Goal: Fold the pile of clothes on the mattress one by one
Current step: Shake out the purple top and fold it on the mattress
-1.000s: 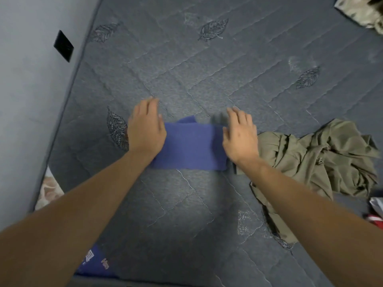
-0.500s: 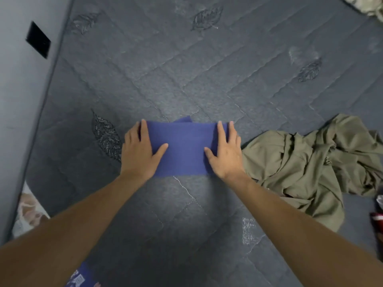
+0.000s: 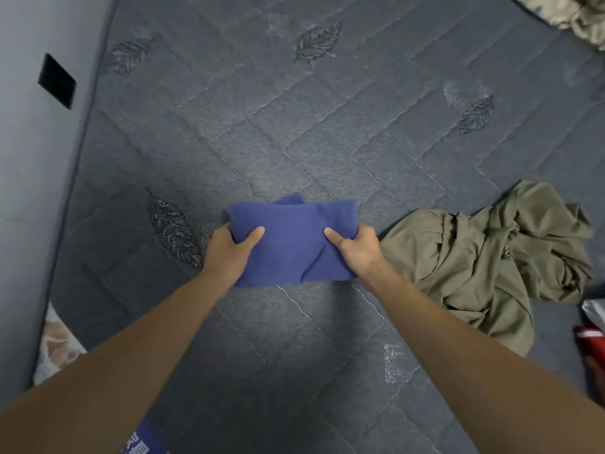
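- Mattress [image 3: 327,132], grey quilted, leaf pattern, fills most of view; serves as the folding surface, pushed against wall [image 3: 29,191] on the left.
- Olive garment [image 3: 484,263], crumpled heap on mattress to the right of the hands, just beside right wrist; unfolded, probably next in the pile.
- Blue cloth [image 3: 291,240], the item being worked: folded into a compact rectangle, centre of mattress, a small flap sticking out at far edge. Near edge looks slightly raised, so likely being lifted or moved aside as a finished fold; can't tell if fully off the surface.
- Left hand [image 3: 229,249] grasps left end of blue cloth, thumb on top, fingers tucked under; grip at the end keeps layers together.
- Right hand [image 3: 357,247] grasps right end the same way, thumb on top, fingers hidden beneath. Crease runs from this thumb toward near edge, from the pinch.
- Pale patterned fabric [image 3: 576,18] top right corner, mostly cut off.
- Black wall plate [image 3: 56,80] on wall, unrelated.
- Red and white thing [image 3: 592,326] at right edge, can't identify.
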A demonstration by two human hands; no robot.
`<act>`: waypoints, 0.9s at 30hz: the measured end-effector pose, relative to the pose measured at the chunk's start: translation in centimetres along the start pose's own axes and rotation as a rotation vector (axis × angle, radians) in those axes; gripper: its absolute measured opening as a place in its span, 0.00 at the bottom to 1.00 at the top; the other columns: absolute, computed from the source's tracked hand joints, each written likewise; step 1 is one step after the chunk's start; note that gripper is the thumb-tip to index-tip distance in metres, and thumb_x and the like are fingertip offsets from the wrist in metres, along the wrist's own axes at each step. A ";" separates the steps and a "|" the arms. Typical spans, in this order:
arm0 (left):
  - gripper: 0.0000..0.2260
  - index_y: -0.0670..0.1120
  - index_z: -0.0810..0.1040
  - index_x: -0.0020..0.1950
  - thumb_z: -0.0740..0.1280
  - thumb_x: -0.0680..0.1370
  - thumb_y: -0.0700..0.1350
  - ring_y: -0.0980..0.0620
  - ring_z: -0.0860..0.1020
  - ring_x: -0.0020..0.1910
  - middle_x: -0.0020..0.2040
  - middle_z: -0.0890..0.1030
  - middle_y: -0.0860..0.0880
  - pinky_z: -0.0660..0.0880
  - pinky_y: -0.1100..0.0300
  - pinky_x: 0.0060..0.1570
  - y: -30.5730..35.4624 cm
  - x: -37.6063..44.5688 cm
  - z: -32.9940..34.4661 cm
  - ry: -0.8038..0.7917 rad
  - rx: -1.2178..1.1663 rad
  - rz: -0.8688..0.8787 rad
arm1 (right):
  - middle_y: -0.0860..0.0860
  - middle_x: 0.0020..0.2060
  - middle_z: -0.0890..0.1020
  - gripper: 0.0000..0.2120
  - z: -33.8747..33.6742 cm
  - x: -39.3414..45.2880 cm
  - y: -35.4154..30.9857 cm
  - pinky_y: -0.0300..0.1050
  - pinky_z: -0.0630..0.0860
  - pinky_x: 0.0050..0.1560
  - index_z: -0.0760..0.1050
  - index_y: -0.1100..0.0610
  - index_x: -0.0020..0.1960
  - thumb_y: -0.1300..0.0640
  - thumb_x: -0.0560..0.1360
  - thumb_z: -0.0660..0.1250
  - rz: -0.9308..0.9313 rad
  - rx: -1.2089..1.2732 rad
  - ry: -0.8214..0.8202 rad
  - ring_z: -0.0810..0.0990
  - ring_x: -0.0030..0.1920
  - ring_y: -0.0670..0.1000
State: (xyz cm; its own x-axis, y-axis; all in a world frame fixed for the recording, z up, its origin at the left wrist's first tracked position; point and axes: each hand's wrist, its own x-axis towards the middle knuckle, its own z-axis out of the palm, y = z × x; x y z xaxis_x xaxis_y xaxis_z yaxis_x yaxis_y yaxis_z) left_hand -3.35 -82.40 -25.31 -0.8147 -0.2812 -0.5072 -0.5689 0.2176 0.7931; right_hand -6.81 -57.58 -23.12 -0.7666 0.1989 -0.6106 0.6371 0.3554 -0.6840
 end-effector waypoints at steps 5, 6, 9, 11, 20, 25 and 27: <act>0.02 0.53 0.81 0.51 0.73 0.80 0.47 0.65 0.83 0.46 0.45 0.85 0.62 0.78 0.61 0.47 3.0 -2.2 0.1 0.052 -0.040 0.139 | 0.54 0.43 0.87 0.03 -1.2 -2.6 -0.4 0.53 0.82 0.49 0.81 0.60 0.48 0.61 0.79 0.73 -0.155 0.162 0.028 0.83 0.43 0.49; 0.02 0.54 0.81 0.49 0.73 0.80 0.48 0.65 0.83 0.46 0.44 0.85 0.62 0.77 0.63 0.46 4.3 -3.0 0.2 0.055 -0.045 0.153 | 0.51 0.40 0.86 0.04 -2.0 -3.6 -0.7 0.48 0.81 0.45 0.80 0.59 0.46 0.61 0.79 0.72 -0.175 0.206 0.033 0.81 0.40 0.46; 0.03 0.55 0.81 0.50 0.72 0.80 0.53 0.64 0.84 0.48 0.47 0.86 0.64 0.77 0.65 0.45 9.3 -6.4 0.9 -0.003 -0.036 0.189 | 0.49 0.37 0.82 0.06 -6.4 -6.8 -1.8 0.41 0.78 0.40 0.78 0.64 0.47 0.61 0.80 0.71 -0.228 0.307 0.063 0.79 0.38 0.45; 0.04 0.55 0.81 0.50 0.72 0.80 0.54 0.66 0.83 0.47 0.44 0.86 0.64 0.76 0.67 0.44 13.4 -9.4 1.9 -0.041 -0.010 0.212 | 0.51 0.38 0.83 0.06 -10.7 -9.9 -3.0 0.41 0.78 0.41 0.78 0.66 0.48 0.62 0.80 0.71 -0.261 0.364 0.102 0.80 0.39 0.45; 0.13 0.49 0.80 0.63 0.73 0.80 0.50 0.64 0.82 0.48 0.52 0.84 0.54 0.76 0.66 0.50 27.8 -28.8 16.5 -0.226 0.042 0.338 | 0.62 0.38 0.78 0.14 -37.0 -24.2 0.4 0.47 0.69 0.41 0.73 0.74 0.47 0.62 0.80 0.72 -0.299 0.394 0.198 0.74 0.41 0.49; 0.15 0.43 0.82 0.61 0.73 0.80 0.51 0.49 0.84 0.52 0.52 0.85 0.46 0.78 0.54 0.54 32.4 -42.5 27.2 -0.314 0.062 0.341 | 0.50 0.37 0.80 0.08 -52.9 -32.7 6.9 0.44 0.73 0.43 0.77 0.62 0.45 0.59 0.80 0.72 -0.314 0.382 0.292 0.76 0.39 0.46; 0.12 0.45 0.83 0.59 0.73 0.80 0.50 0.58 0.84 0.49 0.48 0.85 0.53 0.78 0.61 0.45 34.0 -47.3 32.0 -0.381 0.077 0.371 | 0.50 0.40 0.83 0.06 -59.1 -35.7 9.5 0.41 0.75 0.44 0.79 0.61 0.47 0.58 0.80 0.72 -0.309 0.361 0.344 0.78 0.40 0.44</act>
State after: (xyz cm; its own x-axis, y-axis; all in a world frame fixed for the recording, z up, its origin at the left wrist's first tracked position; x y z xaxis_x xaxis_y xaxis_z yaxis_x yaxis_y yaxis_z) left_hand 12.26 -31.81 14.82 -0.9374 0.1837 -0.2959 -0.2303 0.3102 0.9223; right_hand 21.80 -7.31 15.80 -0.8648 0.4424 -0.2376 0.3207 0.1224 -0.9393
